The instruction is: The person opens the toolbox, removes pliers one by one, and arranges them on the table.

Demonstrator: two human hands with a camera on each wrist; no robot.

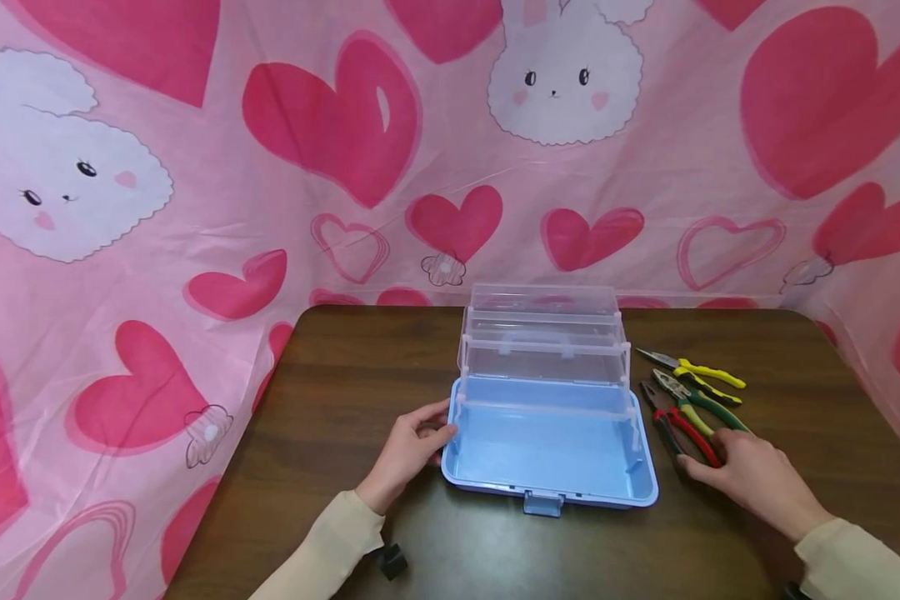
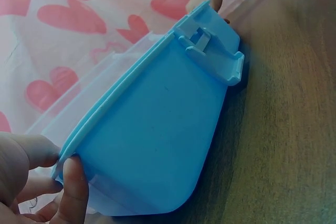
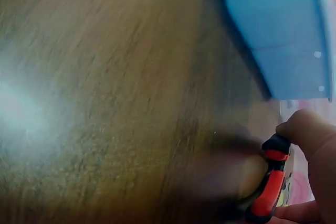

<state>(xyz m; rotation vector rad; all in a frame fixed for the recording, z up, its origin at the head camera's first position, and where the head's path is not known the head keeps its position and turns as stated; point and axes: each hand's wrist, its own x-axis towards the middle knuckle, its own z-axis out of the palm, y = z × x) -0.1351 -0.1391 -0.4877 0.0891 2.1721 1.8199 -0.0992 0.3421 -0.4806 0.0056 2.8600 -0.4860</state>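
Observation:
A light blue toolbox (image 1: 547, 442) stands on the table with its clear lid (image 1: 543, 325) raised at the back. My left hand (image 1: 407, 446) grips the box's left rim, thumb on top and fingers beneath, as the left wrist view shows with the blue box wall (image 2: 152, 114). To the right of the box, my right hand (image 1: 757, 475) holds the handles of red-and-black pliers (image 1: 693, 433) between thumb and fingers. Green-handled combination pliers (image 1: 690, 400) lie against that hand, and yellow-handled needle-nose pliers (image 1: 693, 371) rest farther back.
The dark wooden table (image 1: 360, 358) meets a pink heart-patterned cloth (image 1: 345, 167) at its back and sides. A latch (image 1: 543, 503) juts from the front of the box. A small black object (image 1: 392, 562) hangs by the left wrist.

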